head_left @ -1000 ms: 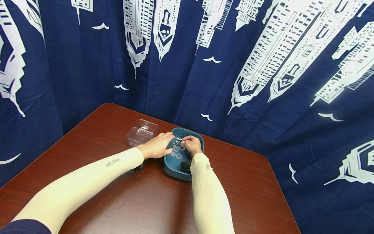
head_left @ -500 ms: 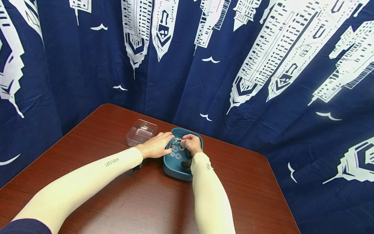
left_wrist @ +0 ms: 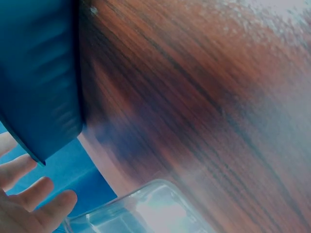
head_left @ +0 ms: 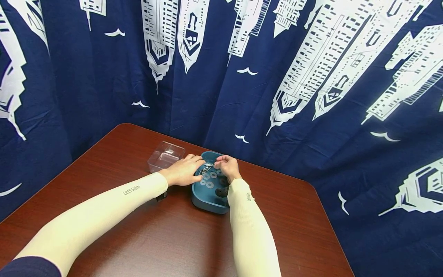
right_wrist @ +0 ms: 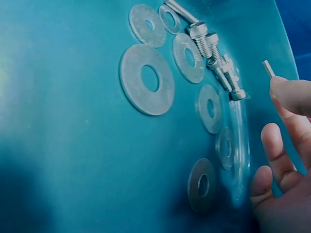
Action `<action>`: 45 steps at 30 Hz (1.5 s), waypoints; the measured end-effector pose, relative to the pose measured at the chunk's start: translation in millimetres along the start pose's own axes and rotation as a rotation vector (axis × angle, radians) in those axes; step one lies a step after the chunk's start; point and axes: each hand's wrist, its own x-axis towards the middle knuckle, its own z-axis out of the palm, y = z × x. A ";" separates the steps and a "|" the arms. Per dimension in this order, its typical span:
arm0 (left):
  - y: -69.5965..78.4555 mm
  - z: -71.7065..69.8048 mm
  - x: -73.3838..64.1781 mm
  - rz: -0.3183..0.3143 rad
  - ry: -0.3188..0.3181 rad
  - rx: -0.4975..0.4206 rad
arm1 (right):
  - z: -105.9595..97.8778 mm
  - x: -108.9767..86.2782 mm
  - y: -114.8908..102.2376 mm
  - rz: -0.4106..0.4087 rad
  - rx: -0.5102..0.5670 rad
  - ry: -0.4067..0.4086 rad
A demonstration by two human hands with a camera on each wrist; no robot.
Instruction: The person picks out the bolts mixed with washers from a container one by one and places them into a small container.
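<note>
In the head view, my left hand [head_left: 183,171] rests at the left rim of a blue bin [head_left: 209,204], its fingers extended over the edge. My right hand [head_left: 229,168] is above the bin's far right side. The right wrist view shows its thumb and index finger pinching a small screw [right_wrist: 268,69], threaded end sticking out. Several metal socket-head screws [right_wrist: 199,36] lie in a small pile on the bin's floor. Flat grey washers [right_wrist: 147,80] are spread around them.
A clear plastic box [head_left: 167,157] stands on the brown table [head_left: 166,234], just left of the bin. Inside the bin, close to my right wrist, is a dark, knobbly object [head_left: 221,191]. A blue curtain [head_left: 200,111] hangs behind the table.
My right hand has risen slightly away from the screw pile with the screw between its fingertips. The left hand has stayed at the bin's rim. The head view has shifted slightly.
</note>
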 end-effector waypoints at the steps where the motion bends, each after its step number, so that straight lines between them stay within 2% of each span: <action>1: -0.2 -0.3 0.0 0.003 0.001 0.004 | -0.3 -0.1 -0.7 -0.002 0.012 -0.004; 9: -1.3 -1.6 -0.2 0.018 0.012 0.040 | -5.6 -1.4 -8.5 -0.043 0.081 -0.017; 14: -0.1 -4.1 -1.9 0.023 0.004 0.032 | -9.1 -0.7 -14.0 -0.081 0.122 -0.030; 22: -3.7 -6.7 -4.7 0.031 0.034 0.026 | -9.0 0.9 -26.8 -0.145 0.124 -0.038; 30: -8.4 -17.3 -9.7 0.003 0.044 0.056 | -7.1 2.1 -39.1 -0.186 0.140 -0.053; 38: -17.1 -28.1 -17.0 -0.005 0.100 0.052 | -1.0 2.7 -52.6 -0.210 0.163 -0.081; 45: -28.5 -37.0 -28.6 -0.018 0.138 0.064 | 8.2 -1.2 -60.2 -0.217 0.180 -0.109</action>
